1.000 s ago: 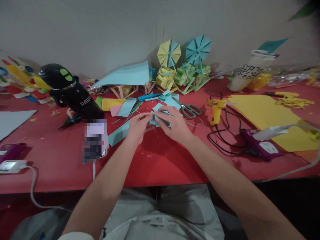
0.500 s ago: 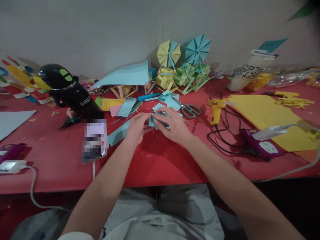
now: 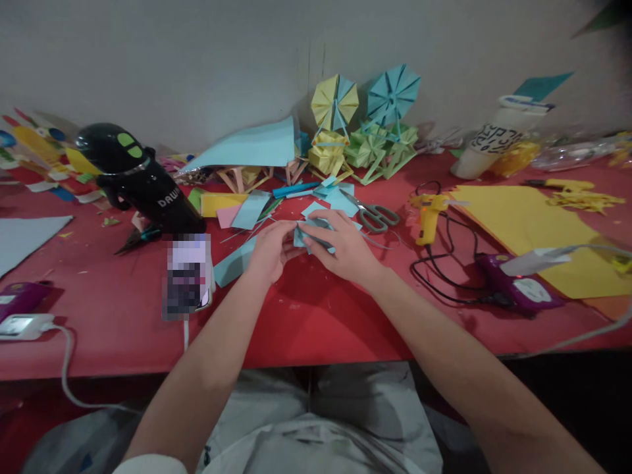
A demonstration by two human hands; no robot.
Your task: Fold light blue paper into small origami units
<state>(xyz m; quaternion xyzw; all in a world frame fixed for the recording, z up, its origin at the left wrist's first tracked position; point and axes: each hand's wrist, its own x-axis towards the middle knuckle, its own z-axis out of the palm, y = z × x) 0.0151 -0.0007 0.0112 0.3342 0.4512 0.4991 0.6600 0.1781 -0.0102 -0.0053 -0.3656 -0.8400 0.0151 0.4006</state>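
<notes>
A small piece of light blue paper [image 3: 299, 239] is held between my two hands above the red tabletop [image 3: 316, 322]. My left hand [image 3: 271, 249] pinches its left side, thumb and fingertips together. My right hand [image 3: 340, 245] has its fingers bent over the right side and hides much of the paper. Grey-handled scissors [image 3: 379, 216] lie open just beyond my right hand. A light blue paper strip [image 3: 234, 263] rests beside my left wrist, and light blue paper scraps [image 3: 340, 199] lie behind my hands.
A phone [image 3: 187, 276] and a black bottle [image 3: 148, 178] stand on the left. To the right are a yellow glue gun [image 3: 428, 220], its black cord, a purple power strip [image 3: 518, 283] and yellow paper sheets [image 3: 538, 230]. Folded paper models [image 3: 368, 145] and a white cup [image 3: 488, 141] line the wall.
My hands stay nearly in place on the blue paper, with only a slight shift of the fingers. The whole view has moved very slightly.
</notes>
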